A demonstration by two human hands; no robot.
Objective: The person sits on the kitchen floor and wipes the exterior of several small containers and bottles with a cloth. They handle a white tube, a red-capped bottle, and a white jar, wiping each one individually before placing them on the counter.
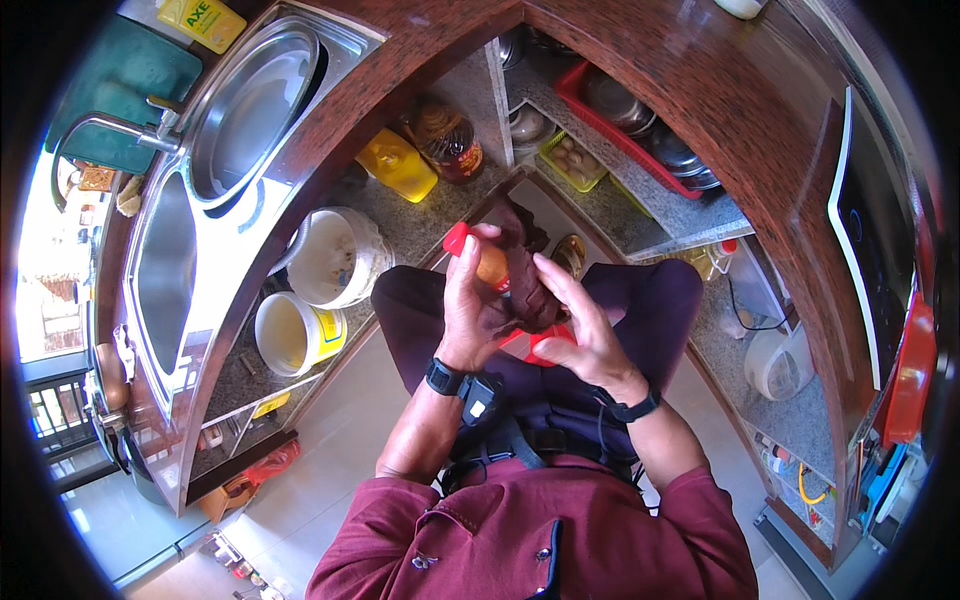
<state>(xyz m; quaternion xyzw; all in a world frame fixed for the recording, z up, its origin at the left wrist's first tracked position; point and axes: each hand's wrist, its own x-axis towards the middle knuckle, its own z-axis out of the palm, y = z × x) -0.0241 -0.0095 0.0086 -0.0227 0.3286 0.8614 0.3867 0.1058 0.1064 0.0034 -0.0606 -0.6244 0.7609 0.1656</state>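
Observation:
Between my hands, above my lap, is a bottle with a red cap [456, 238] and an orange-brown body [492, 266]. My left hand [466, 300] grips it, thumb near the cap. A crumpled dark maroon cloth [525, 289] lies against the bottle's right side. The fingertips of my right hand [589, 330] are at the cloth's right edge, with the fingers spread. Below the cloth shows a red object [553, 346], partly hidden by my hands; I cannot tell what it is.
Open shelves under the curved stone counter [442, 45] surround me. At left stand two white buckets [375, 255] [330, 334], a yellow bottle [397, 165] and a large dark bottle [448, 142]. A red basket [622, 127] holds metal pots; a green basket [574, 161] sits below.

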